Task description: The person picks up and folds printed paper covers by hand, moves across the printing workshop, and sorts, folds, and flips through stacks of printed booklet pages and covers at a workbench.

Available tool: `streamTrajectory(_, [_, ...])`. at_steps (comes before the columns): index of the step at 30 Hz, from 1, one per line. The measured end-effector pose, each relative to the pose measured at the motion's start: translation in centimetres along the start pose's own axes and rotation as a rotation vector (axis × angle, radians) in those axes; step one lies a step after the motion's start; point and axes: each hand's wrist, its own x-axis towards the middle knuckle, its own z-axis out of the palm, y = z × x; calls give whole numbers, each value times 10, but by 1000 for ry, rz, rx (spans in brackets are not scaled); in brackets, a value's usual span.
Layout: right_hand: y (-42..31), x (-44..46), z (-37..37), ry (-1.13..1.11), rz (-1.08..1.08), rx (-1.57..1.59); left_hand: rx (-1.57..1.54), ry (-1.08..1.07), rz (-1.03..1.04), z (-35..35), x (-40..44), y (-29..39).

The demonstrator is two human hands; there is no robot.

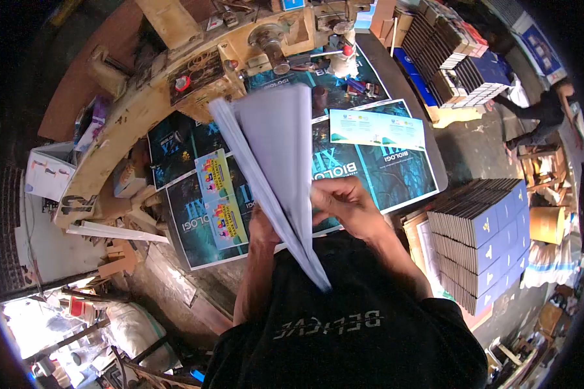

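Note:
A bundle of white paper sheets stands upright in front of my chest, fanned into two parts that meet near the bottom. My right hand grips its right edge, thumb and fingers pressed together on the paper. On the other side, my left hand is closed around the lower left edge, its fingers mostly hidden behind the sheets. Beneath the bundle lie dark teal printed cover sheets. A light blue printed strip rests on them at the right, and a yellow and blue printed sheet at the left.
A wooden machine with a metal wheel stands at the table's far side. Stacks of blue-covered books are at the right, with more stacks behind. Another person is at the far right. A white box sits left.

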Motion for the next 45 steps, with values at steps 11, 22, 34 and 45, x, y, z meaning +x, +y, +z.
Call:
streamTrajectory(11, [44,5,-34,490,-148,-500,528,167,116,42,3,4])
streamTrajectory(22, [-15,-10,20,95,-130,-260,121,86,219,80,-10,38])
streamTrajectory(34, [-23,0,20,74,-41,-128,24,-31,301,74,-19,53])
streamTrajectory(45, [-30,8,20,-5,-102,-76,92,432,298,-21,-19,27])
